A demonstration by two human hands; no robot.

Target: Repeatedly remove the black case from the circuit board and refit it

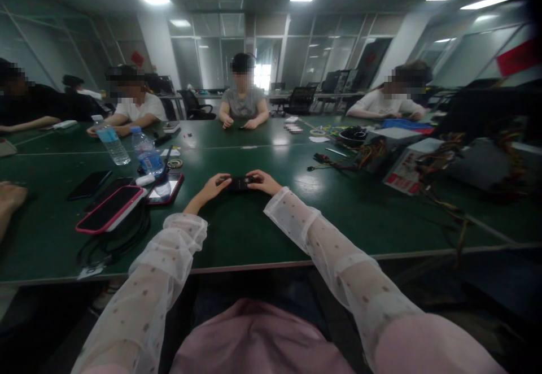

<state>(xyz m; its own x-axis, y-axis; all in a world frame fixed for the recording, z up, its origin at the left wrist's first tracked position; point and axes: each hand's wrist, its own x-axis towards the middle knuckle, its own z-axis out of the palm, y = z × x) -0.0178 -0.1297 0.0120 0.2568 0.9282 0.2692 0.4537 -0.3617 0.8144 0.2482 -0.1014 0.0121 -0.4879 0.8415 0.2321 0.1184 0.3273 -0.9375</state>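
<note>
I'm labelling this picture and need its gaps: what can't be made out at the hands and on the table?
All in the head view:
Markings on the black item: too small and blurred.
Parts of its ends: hidden by the left hand and right hand.
Print on the leftmost bottle: blurred.
Most of the arm behind the co-worker's hand: cut off by the left edge.

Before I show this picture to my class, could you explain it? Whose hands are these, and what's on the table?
There's no machine here: a person wears the camera on their head, looking forward and down. Their bare left hand and right hand hold a small black object between them; what it is, I can't tell. To the left on the green table are phone-like devices and two plastic bottles; to the right, a labelled box and wires. Other people sit around it.
</note>
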